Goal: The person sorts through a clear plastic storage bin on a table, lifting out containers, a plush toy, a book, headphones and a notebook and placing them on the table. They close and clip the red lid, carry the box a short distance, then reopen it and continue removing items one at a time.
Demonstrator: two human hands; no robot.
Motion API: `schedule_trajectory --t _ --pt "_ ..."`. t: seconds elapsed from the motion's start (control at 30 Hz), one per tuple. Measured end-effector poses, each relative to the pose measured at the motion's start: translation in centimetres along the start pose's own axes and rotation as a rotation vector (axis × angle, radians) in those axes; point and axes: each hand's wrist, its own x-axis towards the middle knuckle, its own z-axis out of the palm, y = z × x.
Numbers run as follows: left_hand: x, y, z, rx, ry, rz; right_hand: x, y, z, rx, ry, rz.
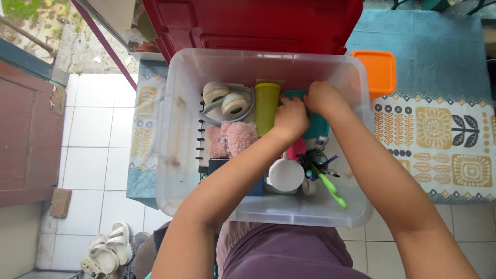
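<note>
Both my hands reach into a clear plastic storage bin (175,155) with its red lid (248,23) tipped up behind it. My left hand (290,118) and my right hand (321,96) both close on a teal object (316,125) standing at the bin's far right; the hands hide most of it. Just left of them stands a yellow-green tumbler (266,106). Grey headphones with cream pads (227,101), a pink fluffy item (232,138), a white cup (285,175) and a holder of pens (318,160) with a green-handled tool (330,188) fill the rest.
The bin rests on a low table under a patterned blue, yellow and white cloth (439,139). An orange lid (381,72) lies right of the bin. White floor tiles (98,134) and cream sandals (108,250) are at left, beside a dark red door (23,139).
</note>
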Motion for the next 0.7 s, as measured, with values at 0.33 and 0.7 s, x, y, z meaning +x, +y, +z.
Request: schedule_trajectory --t 0.33,0.7 --pt "-0.2 -0.2 -0.2 -0.037 -0.137 -0.072 -1.3 0.4 2.1 -0.212 0.165 0.097" --pt "1.4 -1.0 -0.1 -0.135 -0.141 -0.058 -1.3 0.2 3.1 -0.217 0.079 0.093"
